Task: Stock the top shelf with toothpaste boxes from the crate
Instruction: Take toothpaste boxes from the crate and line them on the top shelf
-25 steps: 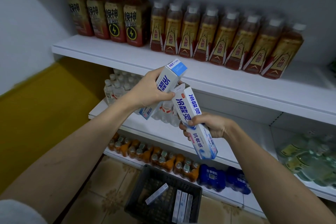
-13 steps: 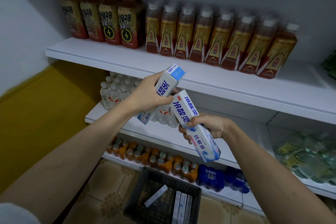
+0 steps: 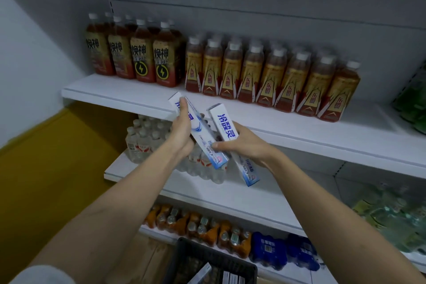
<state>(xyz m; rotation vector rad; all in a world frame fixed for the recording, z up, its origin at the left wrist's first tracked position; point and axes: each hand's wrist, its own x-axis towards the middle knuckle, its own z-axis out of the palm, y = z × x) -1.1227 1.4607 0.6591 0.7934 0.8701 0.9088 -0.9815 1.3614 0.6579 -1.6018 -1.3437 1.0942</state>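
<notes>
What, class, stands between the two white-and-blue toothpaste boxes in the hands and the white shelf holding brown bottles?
Nothing visible. Both toothpaste boxes face the shelf's bare front strip; brown bottles stand behind it.

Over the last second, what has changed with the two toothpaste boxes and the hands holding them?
Left hand has turned its toothpaste box, its top now toward the shelf. Right hand has raised its box alongside. Both boxes stay gripped; none placed. The crate and bottles are unchanged.
</notes>
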